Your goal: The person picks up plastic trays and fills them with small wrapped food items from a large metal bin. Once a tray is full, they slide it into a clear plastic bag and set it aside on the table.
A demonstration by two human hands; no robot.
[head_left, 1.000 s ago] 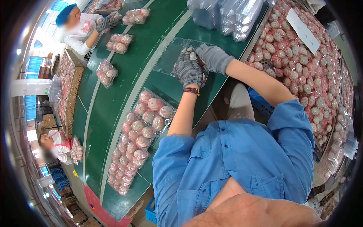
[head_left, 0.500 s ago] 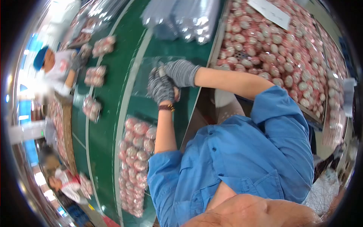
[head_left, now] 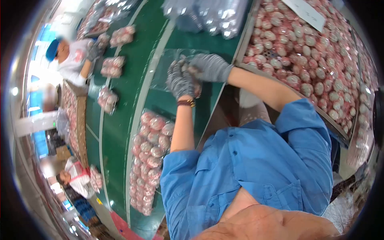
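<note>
Both my hands wear grey knitted gloves and meet over a clear plastic bag [head_left: 161,76] lying flat on the green table. My left hand [head_left: 179,82], with a beaded bracelet at its wrist, is curled round pinkish netted garlic [head_left: 197,89], of which only a small part shows beside the palm. My right hand [head_left: 211,68] comes in from the right, its fingers bent in against the left hand's fingertips. What those right fingertips pinch is covered by the gloves. Close to my left forearm lie clear packs of garlic bulbs in red net [head_left: 154,138].
A large bin of red-netted garlic [head_left: 304,60] stands at my right, a paper sheet [head_left: 306,14] on it. Stacked clear plastic sleeves [head_left: 216,18] lie beyond my hands. Across the green belt [head_left: 128,88] are several packs [head_left: 113,67] and co-workers [head_left: 74,60].
The whole view has shifted, so most things sit farther right and those nearby slightly higher. My hands stay together over the bag, with the right fingers slightly changed in pose.
</note>
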